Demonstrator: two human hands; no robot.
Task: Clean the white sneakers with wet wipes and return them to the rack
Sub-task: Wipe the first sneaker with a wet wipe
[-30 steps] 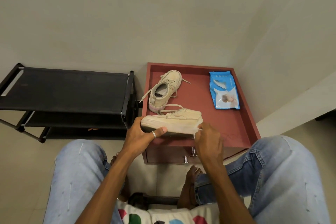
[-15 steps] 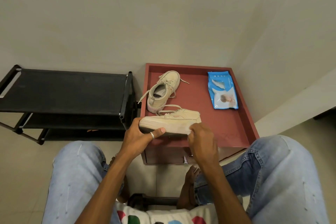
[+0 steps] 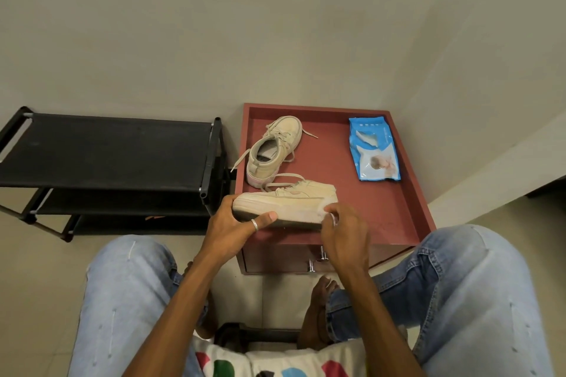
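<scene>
A cream-white lace-up sneaker (image 3: 284,202) is held on its side over the red tabletop (image 3: 382,208), its sole rim facing the camera. A crumpled white wet wipe (image 3: 332,218) is pressed to its right end. The second cream sneaker (image 3: 272,153) stands upright behind it, laces loose. A blue wipes pack (image 3: 373,150) lies flat at the far right, and the black fabric shoe rack (image 3: 104,150) stands to the left.

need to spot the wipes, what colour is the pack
Blue and white pack, head view.

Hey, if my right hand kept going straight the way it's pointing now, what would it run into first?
The held sneaker: your right hand, pinching a wipe, points away from you and touches one end of it. Past that lies bare red tabletop, though depth is hard to judge.
</scene>
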